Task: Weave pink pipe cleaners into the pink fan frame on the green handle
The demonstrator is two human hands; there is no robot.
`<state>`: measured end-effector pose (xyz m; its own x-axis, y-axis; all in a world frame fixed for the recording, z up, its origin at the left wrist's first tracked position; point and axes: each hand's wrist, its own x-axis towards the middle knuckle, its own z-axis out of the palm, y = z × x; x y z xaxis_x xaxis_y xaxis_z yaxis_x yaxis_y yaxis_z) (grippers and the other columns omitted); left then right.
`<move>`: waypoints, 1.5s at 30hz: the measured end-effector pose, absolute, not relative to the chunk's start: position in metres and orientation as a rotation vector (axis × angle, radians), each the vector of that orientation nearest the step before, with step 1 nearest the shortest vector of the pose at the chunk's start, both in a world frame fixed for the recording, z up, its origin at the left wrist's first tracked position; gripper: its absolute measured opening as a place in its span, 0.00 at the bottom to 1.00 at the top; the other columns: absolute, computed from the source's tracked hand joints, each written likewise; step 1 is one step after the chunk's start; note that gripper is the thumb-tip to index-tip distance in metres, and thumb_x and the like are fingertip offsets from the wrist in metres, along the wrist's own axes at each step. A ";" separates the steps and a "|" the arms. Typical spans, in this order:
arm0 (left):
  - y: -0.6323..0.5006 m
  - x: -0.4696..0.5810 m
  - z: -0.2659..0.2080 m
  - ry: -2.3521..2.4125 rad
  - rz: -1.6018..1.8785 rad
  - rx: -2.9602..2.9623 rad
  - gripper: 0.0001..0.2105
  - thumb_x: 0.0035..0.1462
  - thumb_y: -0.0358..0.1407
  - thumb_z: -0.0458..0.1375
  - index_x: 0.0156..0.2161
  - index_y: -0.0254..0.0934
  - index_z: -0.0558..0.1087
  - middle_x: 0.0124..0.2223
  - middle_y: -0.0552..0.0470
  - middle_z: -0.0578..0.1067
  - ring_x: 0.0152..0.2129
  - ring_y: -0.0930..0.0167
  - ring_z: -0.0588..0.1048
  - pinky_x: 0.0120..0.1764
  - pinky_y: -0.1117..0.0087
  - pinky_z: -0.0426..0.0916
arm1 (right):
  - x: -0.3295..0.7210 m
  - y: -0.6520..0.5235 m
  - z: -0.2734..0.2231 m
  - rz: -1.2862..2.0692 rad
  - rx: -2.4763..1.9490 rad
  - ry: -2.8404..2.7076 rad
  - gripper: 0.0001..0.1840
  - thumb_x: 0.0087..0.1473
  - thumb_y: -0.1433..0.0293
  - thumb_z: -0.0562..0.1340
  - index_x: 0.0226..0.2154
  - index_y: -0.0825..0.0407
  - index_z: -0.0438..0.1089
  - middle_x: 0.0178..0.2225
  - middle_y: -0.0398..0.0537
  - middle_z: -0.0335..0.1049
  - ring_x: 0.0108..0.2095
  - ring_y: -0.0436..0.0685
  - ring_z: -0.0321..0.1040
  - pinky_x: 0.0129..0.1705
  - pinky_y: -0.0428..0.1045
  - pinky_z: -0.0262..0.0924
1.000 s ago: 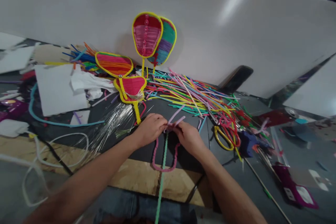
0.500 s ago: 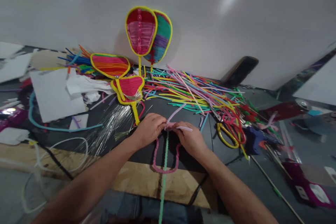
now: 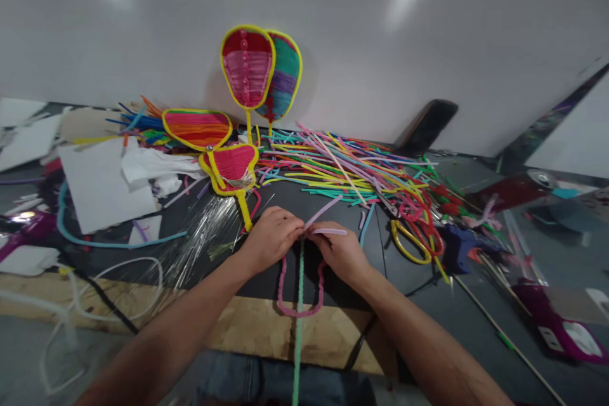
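My left hand (image 3: 276,236) and my right hand (image 3: 341,252) meet over the near part of the table, fingers pinched around a lilac pipe cleaner (image 3: 324,208). Its two loose ends stick out up and to the right. Beneath my fingers hangs a loop of twisted pink pipe cleaner (image 3: 299,313), its top hidden by the hands. A twisted mint-green pipe-cleaner stem (image 3: 299,342) runs from the pinch point across the loop toward my lap. The exact joint between these pieces is covered by my fingertips.
Behind lie many loose coloured pipe cleaners (image 3: 323,165). Yellow-rimmed paddle shapes (image 3: 247,70) lean on the wall; another (image 3: 233,165) lies left. Yellow-handled scissors (image 3: 410,244), a black phone (image 3: 428,127), a purple glue gun (image 3: 561,323), silver tinsel (image 3: 200,222) and paper (image 3: 104,184) surround the hands.
The lilac ends have shifted slightly, and my left fingers have closed in nearer to my right ones, covering more of the join. The whole view has tilted a little.
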<state>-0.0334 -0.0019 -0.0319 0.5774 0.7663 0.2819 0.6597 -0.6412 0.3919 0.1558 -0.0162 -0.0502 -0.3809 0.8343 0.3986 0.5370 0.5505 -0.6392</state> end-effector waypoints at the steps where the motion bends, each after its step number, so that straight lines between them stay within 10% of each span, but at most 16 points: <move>1: -0.002 -0.033 -0.032 1.179 0.641 2.574 0.11 0.63 0.37 0.46 0.37 0.37 0.70 0.35 0.50 0.75 0.36 0.69 0.70 0.45 0.65 0.58 | 0.155 -0.016 -0.050 0.540 -1.090 -2.061 0.07 0.57 0.72 0.57 0.33 0.49 0.70 0.33 0.47 0.75 0.35 0.55 0.71 0.39 0.49 0.65; 45: 0.000 -0.039 -0.039 1.296 0.442 2.535 0.10 0.61 0.36 0.49 0.36 0.38 0.72 0.31 0.50 0.74 0.32 0.68 0.72 0.36 0.69 0.63 | 0.153 -0.012 -0.052 1.020 -1.147 -1.835 0.08 0.52 0.74 0.55 0.35 0.49 0.68 0.33 0.44 0.74 0.33 0.53 0.71 0.38 0.48 0.64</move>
<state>-0.0390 0.0004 -0.0387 0.5559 0.8177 0.1493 0.7388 -0.5684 0.3622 0.1527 -0.0124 -0.0519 -0.3338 0.9275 0.1681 0.3468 0.2867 -0.8931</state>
